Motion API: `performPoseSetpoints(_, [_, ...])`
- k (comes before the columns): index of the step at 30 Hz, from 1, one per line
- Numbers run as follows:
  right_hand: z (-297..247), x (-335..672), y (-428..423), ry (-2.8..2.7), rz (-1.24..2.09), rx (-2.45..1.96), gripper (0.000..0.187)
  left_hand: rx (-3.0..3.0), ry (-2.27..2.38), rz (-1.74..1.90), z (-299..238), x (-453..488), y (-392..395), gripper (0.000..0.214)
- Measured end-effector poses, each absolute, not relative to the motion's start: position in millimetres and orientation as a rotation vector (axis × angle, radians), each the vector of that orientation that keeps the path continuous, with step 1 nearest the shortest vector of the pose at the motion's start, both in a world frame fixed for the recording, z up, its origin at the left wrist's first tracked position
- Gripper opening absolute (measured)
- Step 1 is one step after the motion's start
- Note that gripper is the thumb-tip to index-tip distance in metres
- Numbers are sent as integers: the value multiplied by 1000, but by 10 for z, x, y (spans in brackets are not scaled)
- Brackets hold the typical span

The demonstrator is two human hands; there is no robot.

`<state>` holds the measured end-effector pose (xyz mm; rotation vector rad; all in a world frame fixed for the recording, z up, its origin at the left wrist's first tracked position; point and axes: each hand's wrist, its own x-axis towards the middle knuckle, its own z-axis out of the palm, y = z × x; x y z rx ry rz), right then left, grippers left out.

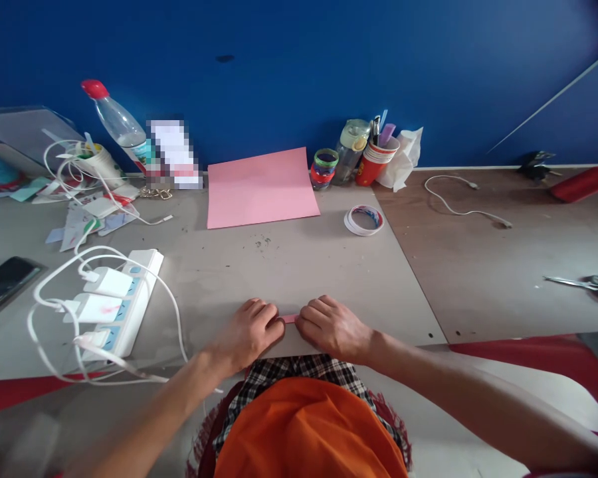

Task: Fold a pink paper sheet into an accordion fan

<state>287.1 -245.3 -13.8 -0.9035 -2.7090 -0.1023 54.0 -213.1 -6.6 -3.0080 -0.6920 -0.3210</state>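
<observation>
Both my hands rest at the near edge of the grey board, fingers curled. Between them shows a small pink strip of paper (290,318). My left hand (249,332) pinches its left end and my right hand (329,326) pinches its right end. Most of the strip is hidden under my fingers. A larger pink paper sheet (260,188) lies flat farther back on the board, apart from both hands.
A white power strip (124,299) with chargers and cables lies at left, a dark phone (4,282) beyond it. Tape rolls (363,220), a red cup of pens (376,162) and a bottle (117,123) stand by the blue wall. Scissors (585,285) lie at right.
</observation>
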Motion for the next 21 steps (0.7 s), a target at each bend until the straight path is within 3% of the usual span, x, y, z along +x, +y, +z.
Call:
performPoseSetpoints(9, [-123, 3033, -2493, -2595, -60, -940, 14, -2999, -612, -386, 10, 526, -2126, 18])
performPoseSetpoints(21, [-115, 3220, -2436, -2446, 299, -1049, 19, -3083, -662, -285, 62, 512, -2104, 22])
